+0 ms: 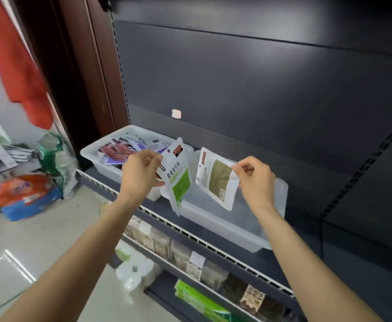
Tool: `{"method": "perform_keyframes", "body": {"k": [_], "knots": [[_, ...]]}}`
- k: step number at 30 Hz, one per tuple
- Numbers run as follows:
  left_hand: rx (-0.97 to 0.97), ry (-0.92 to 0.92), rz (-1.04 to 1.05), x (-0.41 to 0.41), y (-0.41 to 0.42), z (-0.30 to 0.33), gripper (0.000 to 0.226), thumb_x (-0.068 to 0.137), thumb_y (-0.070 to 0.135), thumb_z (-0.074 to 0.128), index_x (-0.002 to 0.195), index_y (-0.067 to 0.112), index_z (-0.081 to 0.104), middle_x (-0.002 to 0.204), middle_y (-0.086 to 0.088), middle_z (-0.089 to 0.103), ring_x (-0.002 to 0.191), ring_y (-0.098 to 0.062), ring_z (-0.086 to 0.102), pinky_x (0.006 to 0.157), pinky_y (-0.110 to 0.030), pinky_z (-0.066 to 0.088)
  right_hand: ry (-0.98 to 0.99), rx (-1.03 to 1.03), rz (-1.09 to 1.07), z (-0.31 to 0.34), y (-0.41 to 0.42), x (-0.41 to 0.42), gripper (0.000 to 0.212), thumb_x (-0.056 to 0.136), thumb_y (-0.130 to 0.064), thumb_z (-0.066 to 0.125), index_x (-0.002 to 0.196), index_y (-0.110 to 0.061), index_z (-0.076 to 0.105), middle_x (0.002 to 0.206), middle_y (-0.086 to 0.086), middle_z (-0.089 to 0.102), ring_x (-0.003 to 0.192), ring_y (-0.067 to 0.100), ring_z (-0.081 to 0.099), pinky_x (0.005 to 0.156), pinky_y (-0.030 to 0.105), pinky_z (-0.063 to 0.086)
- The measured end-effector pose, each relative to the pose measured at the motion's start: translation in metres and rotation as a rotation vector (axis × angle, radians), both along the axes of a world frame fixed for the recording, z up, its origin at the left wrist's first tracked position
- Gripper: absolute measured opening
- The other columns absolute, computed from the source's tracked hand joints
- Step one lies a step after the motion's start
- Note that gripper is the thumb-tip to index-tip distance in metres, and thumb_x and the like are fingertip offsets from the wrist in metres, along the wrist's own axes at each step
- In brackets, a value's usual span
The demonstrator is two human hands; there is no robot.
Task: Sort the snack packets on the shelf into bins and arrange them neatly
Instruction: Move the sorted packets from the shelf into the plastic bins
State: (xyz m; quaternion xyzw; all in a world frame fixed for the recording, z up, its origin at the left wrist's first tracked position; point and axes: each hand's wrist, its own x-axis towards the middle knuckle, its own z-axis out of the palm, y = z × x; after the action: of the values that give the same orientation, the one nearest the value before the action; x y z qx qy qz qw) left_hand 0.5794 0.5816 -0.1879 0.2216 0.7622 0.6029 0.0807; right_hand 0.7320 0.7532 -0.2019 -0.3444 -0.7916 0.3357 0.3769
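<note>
The left hand [141, 173] pinches a white snack packet with a green panel [177, 180] by its left edge, holding it upright between the two bins, its lower end hanging in front of their near walls. The right hand [255, 180] pinches a white snack packet with an olive-brown panel [216, 180] by its right edge, holding it tilted above the right-hand translucent plastic bin [227, 224]. What lies in that bin cannot be made out through its frosted walls. Just beside it on the left, the left-hand translucent plastic bin [97, 156] holds a loose heap of small packets, red-brown and purple-and-white [123, 151]. Both bins stand on the dark grey metal shelf [111, 187], against its dark back panel. On the shelf below stand a row of brownish wrapped packs [167, 247] and green packs [197, 298].
</note>
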Motion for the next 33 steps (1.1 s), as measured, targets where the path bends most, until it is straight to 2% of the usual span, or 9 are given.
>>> {"method": "perform_keyframes", "body": {"k": [5, 8, 13, 16, 18, 21, 24, 27, 33], "knots": [[-0.045, 0.031, 0.078, -0.102, -0.02, 0.004, 0.015, 0.098, 0.016, 0.051, 0.094, 0.005, 0.061, 0.081, -0.009, 0.068, 0.066, -0.022, 0.068, 0.063, -0.041, 0.06, 0.042, -0.039, -0.016, 0.0, -0.027, -0.099, 0.015, 0.086, -0.012, 0.065, 0.072, -0.016, 0.06, 0.076, 0.003, 0.063, 0.072, 0.019, 0.06, 0.067, 0.049, 0.054], [-0.064, 0.087, 0.183, -0.154, -0.02, 0.005, 0.014, 0.097, 0.015, 0.052, 0.092, 0.007, 0.063, 0.072, -0.008, 0.066, 0.049, -0.006, 0.063, 0.056, -0.027, 0.057, 0.03, -0.041, -0.018, -0.004, -0.031, -0.149, 0.013, 0.086, -0.01, 0.064, 0.073, -0.012, 0.061, 0.075, 0.003, 0.063, 0.072, 0.02, 0.059, 0.069, 0.048, 0.054], [-0.077, 0.311, 0.334, -0.224, -0.002, 0.002, 0.019, 0.097, 0.021, 0.05, 0.096, 0.012, 0.068, 0.075, -0.007, 0.068, 0.067, -0.024, 0.064, 0.066, -0.033, 0.051, 0.018, 0.043, -0.05, -0.011, -0.018, -0.216, 0.012, 0.088, -0.012, 0.062, 0.077, -0.011, 0.06, 0.085, 0.005, 0.062, 0.073, 0.017, 0.056, 0.065, 0.022, 0.036], [-0.289, 0.471, 0.2, -0.24, 0.013, -0.015, 0.018, 0.097, 0.013, 0.047, 0.099, 0.011, 0.065, 0.069, -0.008, 0.063, 0.063, -0.025, 0.058, 0.058, -0.025, 0.041, 0.003, 0.136, -0.037, -0.018, -0.011, -0.249, 0.011, 0.089, -0.013, 0.062, 0.079, -0.009, 0.061, 0.083, 0.001, 0.054, 0.072, 0.02, 0.056, 0.06, 0.022, 0.032], [-0.635, 0.595, -0.026, -0.251, 0.023, -0.037, 0.014, 0.092, 0.007, 0.05, 0.099, 0.01, 0.061, 0.075, -0.004, 0.06, 0.066, -0.025, 0.058, 0.055, -0.026, 0.042, -0.071, 0.214, 0.019, -0.029, -0.012, -0.267, 0.011, 0.09, -0.013, 0.062, 0.079, -0.01, 0.061, 0.086, -0.002, 0.05, 0.072, 0.02, 0.055, 0.06, 0.023, 0.037], [-0.979, 0.59, -0.328, -0.275, 0.029, -0.062, 0.026, 0.083, 0.007, 0.062, 0.109, 0.012, 0.062, 0.105, -0.007, 0.061, 0.1, -0.03, 0.059, 0.08, -0.039, 0.05, -0.203, 0.198, 0.099, -0.048, -0.011, -0.283, 0.01, 0.091, -0.016, 0.061, 0.082, -0.013, 0.061, 0.097, -0.005, 0.05, 0.081, 0.015, 0.055, 0.065, 0.026, 0.042], [-1.06, 0.585, -0.453, -0.297, 0.028, -0.075, 0.049, 0.086, 0.027, 0.066, 0.131, 0.023, 0.05, 0.134, -0.002, 0.048, 0.127, -0.025, 0.041, 0.104, -0.041, 0.034, -0.383, 0.209, 0.192, -0.064, -0.012, -0.292, 0.007, 0.094, -0.019, 0.054, 0.092, -0.013, 0.055, 0.103, 0.001, 0.057, 0.086, 0.015, 0.054, 0.066, 0.025, 0.039], [-1.07, 0.682, -0.452, -0.313, 0.025, -0.082, 0.046, 0.095, 0.041, 0.048, 0.139, 0.03, 0.039, 0.142, 0.002, 0.041, 0.131, -0.023, 0.038, 0.106, -0.042, 0.031, -0.577, 0.204, 0.268, -0.073, -0.017, -0.301, 0.021, 0.097, -0.02, 0.048, 0.117, -0.016, 0.048, 0.115, 0.002, 0.06, 0.096, 0.02, 0.061, 0.068, 0.029, 0.045], [-1.053, 0.721, -0.396, -0.322, 0.015, -0.085, 0.041, 0.098, 0.038, 0.042, 0.138, 0.027, 0.043, 0.139, -0.001, 0.046, 0.126, -0.025, 0.042, 0.102, -0.042, 0.034, -0.782, 0.157, 0.298, -0.081, -0.031, -0.314, 0.042, 0.097, -0.016, 0.046, 0.139, -0.02, 0.044, 0.145, 0.0, 0.042, 0.128, 0.022, 0.044, 0.103, 0.038, 0.041]]}}
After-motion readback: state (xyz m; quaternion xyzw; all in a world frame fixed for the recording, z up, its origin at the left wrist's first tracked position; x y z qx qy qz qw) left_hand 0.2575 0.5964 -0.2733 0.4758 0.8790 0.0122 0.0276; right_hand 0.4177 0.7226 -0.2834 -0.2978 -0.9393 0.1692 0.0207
